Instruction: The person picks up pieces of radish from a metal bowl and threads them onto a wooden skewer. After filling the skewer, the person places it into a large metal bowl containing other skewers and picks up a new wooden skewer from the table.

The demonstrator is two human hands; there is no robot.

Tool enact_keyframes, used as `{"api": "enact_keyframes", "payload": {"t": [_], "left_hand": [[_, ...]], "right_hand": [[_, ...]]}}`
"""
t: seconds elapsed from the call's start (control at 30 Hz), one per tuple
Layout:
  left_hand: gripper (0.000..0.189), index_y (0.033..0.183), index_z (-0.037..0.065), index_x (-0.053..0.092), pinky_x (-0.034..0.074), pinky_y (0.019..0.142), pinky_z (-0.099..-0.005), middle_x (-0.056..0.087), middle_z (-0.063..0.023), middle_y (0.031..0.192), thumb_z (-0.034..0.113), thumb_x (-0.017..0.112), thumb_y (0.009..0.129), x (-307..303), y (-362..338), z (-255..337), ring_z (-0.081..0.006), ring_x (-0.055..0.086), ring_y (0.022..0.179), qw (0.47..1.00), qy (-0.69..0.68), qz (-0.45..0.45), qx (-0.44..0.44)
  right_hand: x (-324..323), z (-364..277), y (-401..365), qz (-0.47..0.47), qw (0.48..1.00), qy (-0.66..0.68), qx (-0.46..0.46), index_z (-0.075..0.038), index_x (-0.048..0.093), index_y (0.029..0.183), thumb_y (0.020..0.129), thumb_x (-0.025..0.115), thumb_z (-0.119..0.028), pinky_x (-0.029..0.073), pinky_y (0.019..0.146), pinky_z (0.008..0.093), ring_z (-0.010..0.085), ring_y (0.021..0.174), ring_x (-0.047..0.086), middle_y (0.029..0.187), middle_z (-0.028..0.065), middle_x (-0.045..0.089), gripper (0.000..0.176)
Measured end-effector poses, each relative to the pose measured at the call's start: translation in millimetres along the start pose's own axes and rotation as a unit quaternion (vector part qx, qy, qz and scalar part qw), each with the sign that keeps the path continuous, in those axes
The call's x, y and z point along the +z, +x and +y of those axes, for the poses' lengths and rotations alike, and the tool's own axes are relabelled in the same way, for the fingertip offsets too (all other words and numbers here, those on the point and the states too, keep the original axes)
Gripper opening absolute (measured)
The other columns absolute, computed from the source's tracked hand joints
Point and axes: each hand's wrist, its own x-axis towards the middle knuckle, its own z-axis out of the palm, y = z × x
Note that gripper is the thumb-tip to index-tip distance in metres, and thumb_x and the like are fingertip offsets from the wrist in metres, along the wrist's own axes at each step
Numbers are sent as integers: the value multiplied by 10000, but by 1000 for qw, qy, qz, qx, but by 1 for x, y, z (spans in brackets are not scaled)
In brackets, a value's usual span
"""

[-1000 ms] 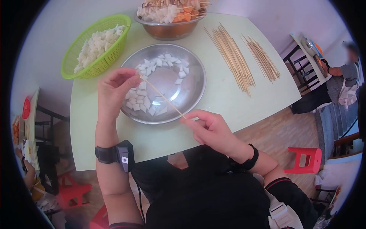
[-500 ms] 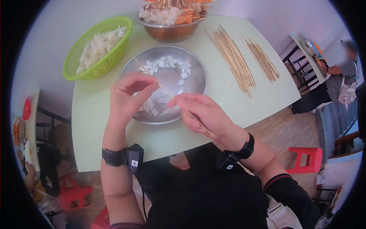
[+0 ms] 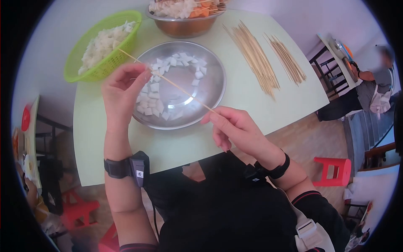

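A thin bamboo skewer (image 3: 178, 87) slants across the front of a round steel tray (image 3: 222, 90), held between both hands. My left hand (image 3: 121, 86) pinches it with thumb and fingertips over the tray's left side, and its far end sticks out past these fingers toward the green basket. Whether a piece sits between those fingertips I cannot tell. My right hand (image 3: 237, 128) grips the skewer's near end by thumb and forefinger, off the tray's lower right edge, other fingers curled. White cut pieces (image 3: 154, 87) lie in a curve along the tray's left and back.
A green basket (image 3: 126, 48) of white pieces stands at the back left. Behind the tray is a steel bowl (image 3: 184, 28) heaped with filled skewers. Two bundles of bare skewers (image 3: 254, 61) (image 3: 287, 59) lie on the right. A person (image 3: 367, 84) is far right, near a red stool (image 3: 333, 172).
My hands have moved apart, the left leftward and the right to the right and down. The right fingers now grip nearer the skewer's end, and more of its length shows between my hands.
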Motion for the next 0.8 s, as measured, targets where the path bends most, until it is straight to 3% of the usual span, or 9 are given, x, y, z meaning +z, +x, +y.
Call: {"api": "enact_keyframes", "payload": {"t": [0.23,0.37,0.8], "left_hand": [[140,960,-28,625,492,780,-247,641,-62,886,9,654,829,5,-3,2,-122,614,828,999,35,-22,11],[130,948,-34,623,490,780,-243,639,-67,883,-16,650,822,5,-4,3,-128,616,833,999,43,-22,1],[121,884,0,648,497,758,-245,643,-40,865,-43,668,773,28,-19,12,-121,634,804,988,29,-148,-28]], "right_hand": [[0,4,-3,7,999,-18,-32,-6,578,1010,986,397,-182,413,514,184,57,542,497,635,9,542,254],[6,5,6,10,999,39,-31,3,571,1017,984,402,-175,418,515,195,63,542,502,632,7,540,248],[15,-3,34,-1,998,40,-50,-18,565,1025,977,408,-193,414,487,209,74,494,503,606,8,540,240]]}}
